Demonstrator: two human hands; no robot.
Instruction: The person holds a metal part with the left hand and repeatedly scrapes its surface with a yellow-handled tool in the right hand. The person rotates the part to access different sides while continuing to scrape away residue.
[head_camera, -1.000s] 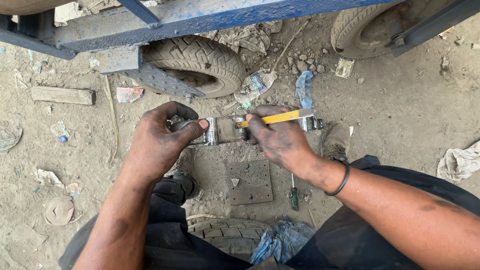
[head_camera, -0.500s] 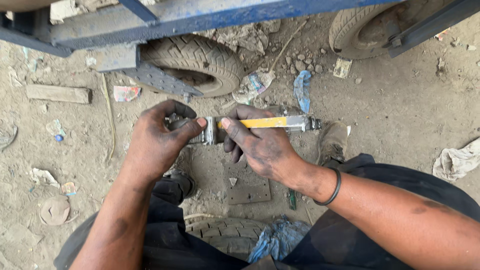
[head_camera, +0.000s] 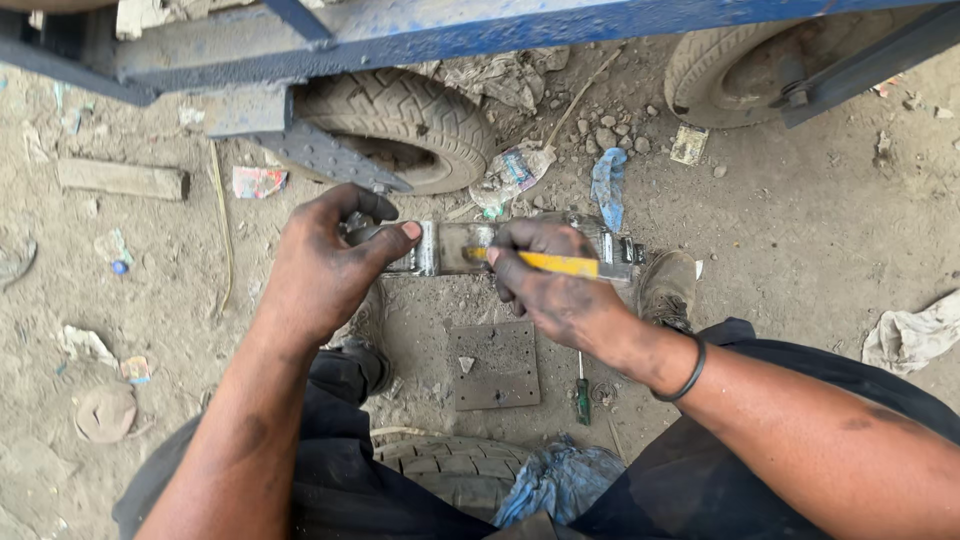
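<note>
Metal bracket (head_camera: 455, 247), grimy and scuffed, gripped by left hand (head_camera: 322, 270); right hand (head_camera: 556, 290) pinches seemingly a yellow-handled tool (head_camera: 560, 264).

Your left hand (head_camera: 318, 265) is covering the left end of the metal bracket (head_camera: 450, 247), so you cannot tell what the fingers are gripping there. Your right hand (head_camera: 560, 290) is hiding the bracket's middle and most of the yellow tool (head_camera: 560, 264); its working tip is lying under the fingers, and its kind is staying unclear. Both forearms are running off the bottom edge. The blue vehicle frame (head_camera: 480, 25) is being cut off along the top edge, and the far tyre (head_camera: 740, 70) is showing only in part. The tyre (head_camera: 450, 470) beneath you is mostly hidden by your dark trousers (head_camera: 330, 480).
</note>
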